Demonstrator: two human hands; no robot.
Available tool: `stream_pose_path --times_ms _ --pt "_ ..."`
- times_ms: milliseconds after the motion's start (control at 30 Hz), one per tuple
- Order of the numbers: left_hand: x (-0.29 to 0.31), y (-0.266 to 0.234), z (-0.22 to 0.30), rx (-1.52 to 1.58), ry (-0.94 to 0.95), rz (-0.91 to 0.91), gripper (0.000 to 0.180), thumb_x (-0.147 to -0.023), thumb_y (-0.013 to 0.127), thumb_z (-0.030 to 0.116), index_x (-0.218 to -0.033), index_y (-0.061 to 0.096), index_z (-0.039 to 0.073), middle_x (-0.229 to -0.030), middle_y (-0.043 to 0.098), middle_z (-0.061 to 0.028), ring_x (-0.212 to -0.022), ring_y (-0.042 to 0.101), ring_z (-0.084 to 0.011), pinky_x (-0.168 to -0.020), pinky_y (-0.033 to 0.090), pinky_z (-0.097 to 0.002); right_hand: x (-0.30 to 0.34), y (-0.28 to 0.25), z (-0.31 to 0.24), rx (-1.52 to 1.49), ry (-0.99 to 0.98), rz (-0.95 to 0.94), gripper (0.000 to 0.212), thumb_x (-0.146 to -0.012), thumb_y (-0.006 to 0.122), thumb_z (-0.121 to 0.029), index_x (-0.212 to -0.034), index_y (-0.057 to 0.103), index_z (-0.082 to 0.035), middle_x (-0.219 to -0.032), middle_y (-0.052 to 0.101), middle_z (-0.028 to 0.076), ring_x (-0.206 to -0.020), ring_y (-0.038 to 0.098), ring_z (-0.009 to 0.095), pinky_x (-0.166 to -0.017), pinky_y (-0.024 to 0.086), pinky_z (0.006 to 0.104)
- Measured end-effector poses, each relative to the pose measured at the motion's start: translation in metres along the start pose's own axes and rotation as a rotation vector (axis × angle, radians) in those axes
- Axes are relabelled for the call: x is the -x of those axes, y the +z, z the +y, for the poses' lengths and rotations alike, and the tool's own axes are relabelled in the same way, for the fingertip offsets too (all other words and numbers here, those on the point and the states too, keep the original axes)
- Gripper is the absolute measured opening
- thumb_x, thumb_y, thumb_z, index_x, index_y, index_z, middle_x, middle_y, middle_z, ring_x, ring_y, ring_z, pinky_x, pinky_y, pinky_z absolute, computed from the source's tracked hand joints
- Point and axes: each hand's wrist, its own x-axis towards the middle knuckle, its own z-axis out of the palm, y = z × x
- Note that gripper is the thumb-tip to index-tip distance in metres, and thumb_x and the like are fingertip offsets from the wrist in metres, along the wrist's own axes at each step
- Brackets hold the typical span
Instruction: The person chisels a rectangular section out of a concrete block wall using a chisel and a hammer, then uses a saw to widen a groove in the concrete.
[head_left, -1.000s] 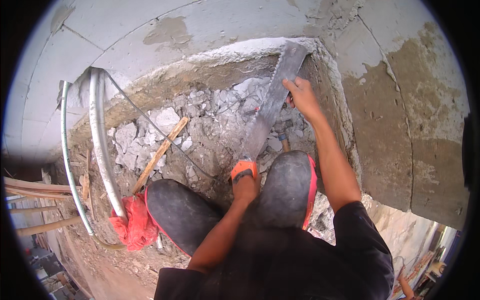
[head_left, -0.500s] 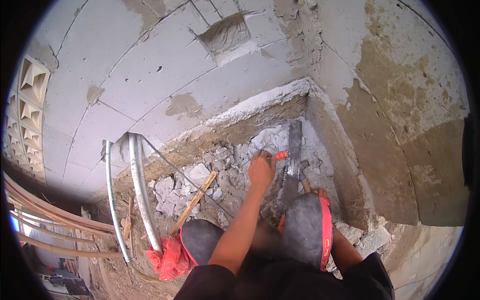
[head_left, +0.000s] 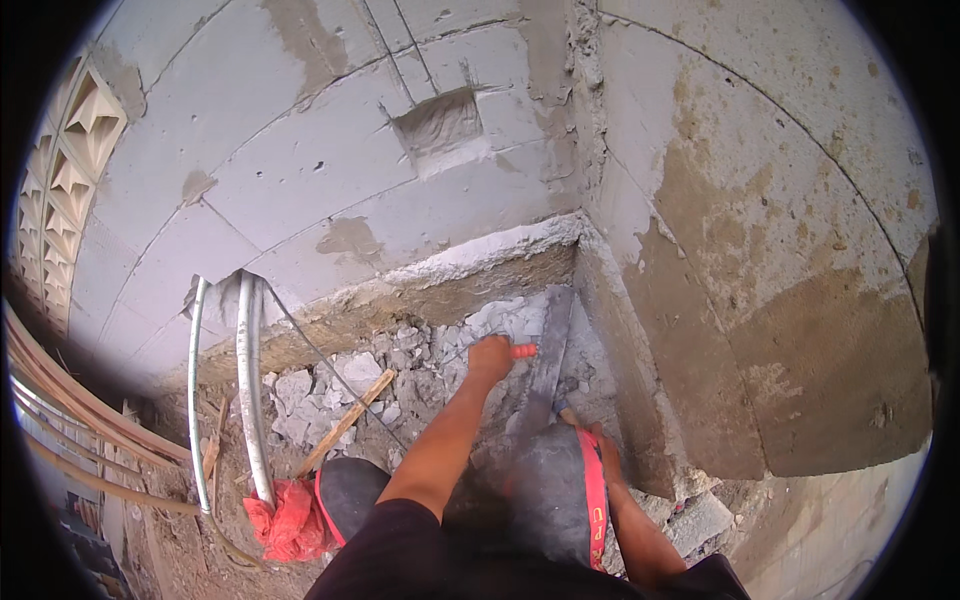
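My left hand (head_left: 489, 357) is closed round a short red-orange ribbed piece (head_left: 524, 351), probably a tool grip. Its end sticks out to the right, just left of a long, dark, flat bar (head_left: 550, 350). That bar lies in the wall corner and runs back toward my knee. Beside my right knee (head_left: 560, 490), my right hand (head_left: 600, 445) is closed at a tan wooden handle (head_left: 567, 414) with a bluish collar. My knee and the hand hide the rest of that tool. Some right-hand fingers are also out of sight.
Broken grey rubble (head_left: 300, 395) lies along the left wall (head_left: 300, 180), with a wood strip (head_left: 345, 425) and a thin rod (head_left: 335, 370) across it. Pale pipes (head_left: 250, 400) rise at the left by a red bag (head_left: 290, 520). A right wall (head_left: 700, 350) meets the corner.
The whole view has shifted, so the walls and floor sit lower and farther left. The red-orange piece has turned from a slight upward slant to nearly level. Both hands keep their holds.
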Motion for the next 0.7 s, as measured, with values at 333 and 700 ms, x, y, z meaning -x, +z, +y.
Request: stream_pose_path --times_ms 333,700 --pt "0.059 -0.147 -0.022 1.471 0.254 0.181 0.045 -0.091 0.075 0.016 -0.131 0.06 0.001 -0.111 0.07 -0.01 -0.105 0.066 -0.0193 -0.088 0.054 -0.0387 0.041 -0.05 -0.062 0.232 0.155 0.079 0.028 -0.099 0.049 -0.022 -0.121 0.056 -0.007 -0.102 0.069 0.029 -0.1 0.064 0.051 -0.083 0.048 0.0574" --pt "0.048 -0.29 0.011 1.014 0.417 0.742 0.039 -0.087 0.074 0.007 -0.121 0.056 -0.003 -0.108 0.07 -0.0135 -0.097 0.069 -0.0182 -0.084 0.056 -0.0316 0.023 -0.081 -0.098 -0.098 -0.044 0.423 0.033 -0.091 0.068 -0.017 -0.118 0.058 -0.001 -0.09 0.07 0.026 -0.086 0.069 0.044 -0.076 0.051 0.0483"
